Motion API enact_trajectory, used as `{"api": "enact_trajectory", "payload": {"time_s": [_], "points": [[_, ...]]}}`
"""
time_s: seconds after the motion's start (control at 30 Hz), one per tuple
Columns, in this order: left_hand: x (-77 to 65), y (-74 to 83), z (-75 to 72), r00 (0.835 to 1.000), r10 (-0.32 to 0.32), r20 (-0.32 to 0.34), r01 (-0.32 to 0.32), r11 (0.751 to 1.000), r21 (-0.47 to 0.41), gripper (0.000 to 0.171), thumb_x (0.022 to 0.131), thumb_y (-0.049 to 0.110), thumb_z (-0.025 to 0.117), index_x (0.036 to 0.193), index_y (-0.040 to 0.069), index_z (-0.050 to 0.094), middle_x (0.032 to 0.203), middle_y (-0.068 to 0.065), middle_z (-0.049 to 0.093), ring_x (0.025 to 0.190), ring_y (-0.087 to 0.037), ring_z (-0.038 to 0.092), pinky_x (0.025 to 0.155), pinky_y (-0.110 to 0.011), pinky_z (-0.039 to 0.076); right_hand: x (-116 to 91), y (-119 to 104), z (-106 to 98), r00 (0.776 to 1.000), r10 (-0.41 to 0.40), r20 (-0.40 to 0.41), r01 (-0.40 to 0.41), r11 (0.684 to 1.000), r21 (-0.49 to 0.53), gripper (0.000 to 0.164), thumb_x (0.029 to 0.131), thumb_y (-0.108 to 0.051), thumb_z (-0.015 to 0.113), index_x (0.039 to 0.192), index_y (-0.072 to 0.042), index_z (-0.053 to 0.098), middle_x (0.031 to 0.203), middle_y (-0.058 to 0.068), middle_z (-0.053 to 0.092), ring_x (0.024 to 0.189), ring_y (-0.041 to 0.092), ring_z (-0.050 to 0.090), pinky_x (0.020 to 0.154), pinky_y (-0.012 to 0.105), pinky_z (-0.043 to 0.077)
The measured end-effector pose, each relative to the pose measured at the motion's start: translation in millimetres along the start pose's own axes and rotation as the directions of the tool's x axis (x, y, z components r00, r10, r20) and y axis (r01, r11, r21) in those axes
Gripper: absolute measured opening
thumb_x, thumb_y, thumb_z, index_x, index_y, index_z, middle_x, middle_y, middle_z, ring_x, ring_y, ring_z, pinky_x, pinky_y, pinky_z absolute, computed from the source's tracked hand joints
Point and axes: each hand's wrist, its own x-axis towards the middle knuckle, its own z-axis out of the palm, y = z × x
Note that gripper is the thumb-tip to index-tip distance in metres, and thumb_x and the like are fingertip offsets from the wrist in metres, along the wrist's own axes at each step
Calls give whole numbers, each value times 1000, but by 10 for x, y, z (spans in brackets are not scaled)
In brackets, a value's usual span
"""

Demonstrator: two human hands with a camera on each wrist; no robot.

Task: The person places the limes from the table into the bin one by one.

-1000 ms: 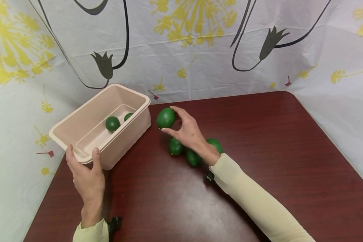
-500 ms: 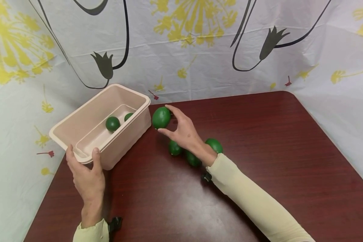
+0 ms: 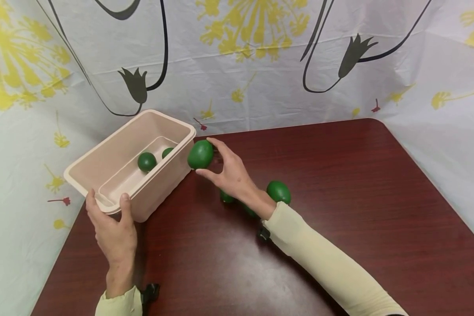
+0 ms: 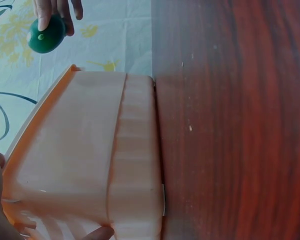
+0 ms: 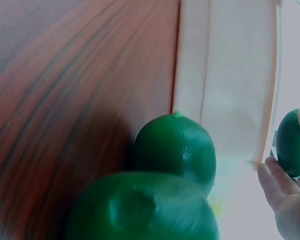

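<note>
My right hand (image 3: 233,175) pinches a green lime (image 3: 200,154) between thumb and fingers, raised just outside the right rim of a beige plastic bin (image 3: 163,184). The left wrist view also catches this lime (image 4: 46,37) beyond the bin's far end. With thumb and fingers spread over its near corner, my left hand (image 3: 114,237) grips the bin. Inside lie one lime (image 3: 147,162) in full sight and another (image 3: 167,152) partly hidden by the wall. Under and beside my right forearm, a lime (image 3: 278,192) shows whole, while two others (image 3: 226,196) are mostly covered.
Everything stands on a dark red wood-grain table (image 3: 363,184). Behind and at the sides hangs a white cloth (image 3: 253,101) with yellow and grey flower prints. The right wrist view shows a near lime (image 5: 140,210) partly covering another (image 5: 175,145).
My right hand has carried the lime leftward, from over the table to beside the bin's rim. The left hand and the bin have stayed put.
</note>
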Motion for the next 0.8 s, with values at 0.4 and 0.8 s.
{"api": "enact_trajectory", "payload": {"time_s": [0.4, 0.8], "points": [[1, -7, 8, 1000, 0, -5, 0, 1000, -4, 76, 96, 53, 64, 162, 35, 31, 167, 3, 37, 146, -41, 46, 116, -67, 32, 25, -54, 58, 999, -31, -21, 31, 1000, -2, 82, 87, -25, 85, 156, -11, 43, 141, 8, 61, 112, 25, 67, 98, 43, 56], [-2, -13, 5, 1000, 5, -2, -5, 1000, -3, 76, 96, 53, 64, 162, 36, 31, 167, 3, 37, 146, -41, 46, 115, -68, 32, 58, -84, 128, 997, -76, -5, 76, 997, -8, 80, 88, -27, 85, 155, -13, 44, 145, 7, 58, 117, 20, 64, 100, 39, 55]]}}
